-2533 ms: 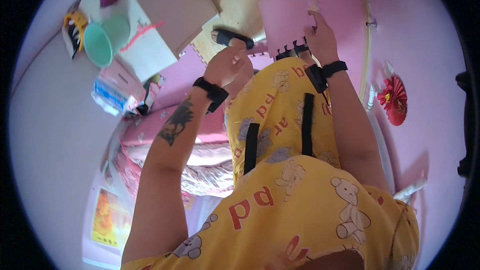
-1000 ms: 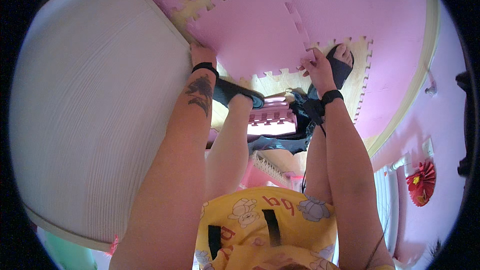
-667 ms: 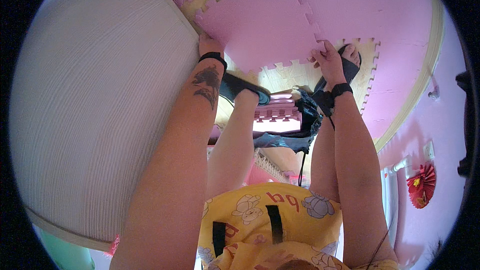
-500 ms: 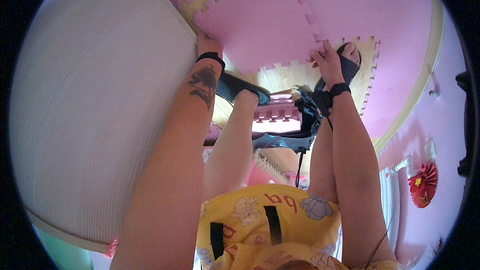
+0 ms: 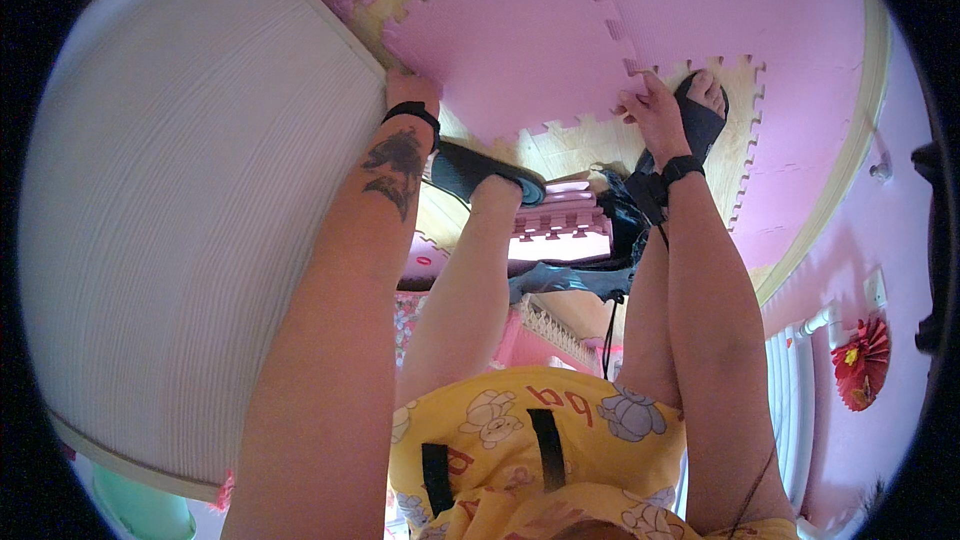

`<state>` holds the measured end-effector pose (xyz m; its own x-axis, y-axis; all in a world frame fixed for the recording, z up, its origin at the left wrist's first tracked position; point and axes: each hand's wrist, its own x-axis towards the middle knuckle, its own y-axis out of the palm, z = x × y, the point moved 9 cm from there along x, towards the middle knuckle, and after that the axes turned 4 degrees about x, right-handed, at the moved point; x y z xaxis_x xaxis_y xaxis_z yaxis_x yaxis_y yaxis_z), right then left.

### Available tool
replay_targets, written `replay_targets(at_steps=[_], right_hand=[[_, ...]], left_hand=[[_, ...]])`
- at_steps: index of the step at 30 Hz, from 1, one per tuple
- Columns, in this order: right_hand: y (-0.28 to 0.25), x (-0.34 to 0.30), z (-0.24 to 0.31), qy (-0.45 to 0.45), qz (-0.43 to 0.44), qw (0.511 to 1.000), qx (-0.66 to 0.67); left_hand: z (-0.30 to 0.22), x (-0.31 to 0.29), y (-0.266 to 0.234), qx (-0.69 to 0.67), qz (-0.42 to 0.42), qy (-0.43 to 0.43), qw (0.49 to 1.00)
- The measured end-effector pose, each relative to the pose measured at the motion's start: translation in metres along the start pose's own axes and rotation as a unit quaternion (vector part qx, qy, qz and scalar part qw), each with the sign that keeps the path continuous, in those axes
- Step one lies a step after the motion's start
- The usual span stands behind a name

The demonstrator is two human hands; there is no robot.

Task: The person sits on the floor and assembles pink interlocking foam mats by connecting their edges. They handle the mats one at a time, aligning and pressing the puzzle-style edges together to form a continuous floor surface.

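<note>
At the near left I see part of a green container (image 5: 145, 505), and above it a big pale ribbed panel (image 5: 190, 240) fills the left side, with a bit of pink fringe (image 5: 224, 492) at its near corner. The person's left hand (image 5: 412, 90) reaches down close against the panel's far right edge, below a black wristband (image 5: 412, 112) and a tattooed forearm; its fingers are hidden, so I cannot tell whether they are spread or gripping. Just right of it lies the pink foam mat (image 5: 510, 55), flat on the pale wood floor (image 5: 565, 152) between the two hands, its toothed near edge facing the person; a strip of floor shows along its far left edge, and a seam runs down its right. Nearer, the left foot wears a black slipper (image 5: 478, 172), and between the legs a stack of pink foam tiles (image 5: 560, 223) sits in a dark bag (image 5: 625, 225), beyond a yellow bear-print garment (image 5: 540, 415). The right hand (image 5: 655, 118) is at the mat's near right corner, index finger stretched toward it, the others loosely bent; whether it pinches the edge I cannot tell. Right beside it stands the right foot in a black sandal (image 5: 708, 125). At the far right a red paper fan (image 5: 860, 365) hangs by a white pipe (image 5: 822, 322).
</note>
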<state>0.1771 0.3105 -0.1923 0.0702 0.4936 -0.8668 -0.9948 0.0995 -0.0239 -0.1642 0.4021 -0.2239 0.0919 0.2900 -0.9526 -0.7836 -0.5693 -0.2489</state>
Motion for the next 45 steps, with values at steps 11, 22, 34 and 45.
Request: replay_targets(at_steps=[11,22,34,45], right_hand=[[0.017,0.006,0.004,-0.017,0.042,0.997,0.066],[0.053,0.027,0.006,0.039,0.037,0.994,0.092],[0.053,0.035,-0.005,0.051,0.001,0.993,0.105],[0.05,0.046,-0.003,0.002,-0.033,0.998,-0.045]], left_hand=[[0.003,-0.016,-0.016,0.009,-0.021,0.005,1.0],[0.001,-0.018,-0.007,0.006,-0.014,0.015,1.0],[0.002,-0.019,-0.007,-0.001,-0.022,0.005,1.0],[0.004,-0.011,-0.011,0.025,0.038,0.037,0.998]])
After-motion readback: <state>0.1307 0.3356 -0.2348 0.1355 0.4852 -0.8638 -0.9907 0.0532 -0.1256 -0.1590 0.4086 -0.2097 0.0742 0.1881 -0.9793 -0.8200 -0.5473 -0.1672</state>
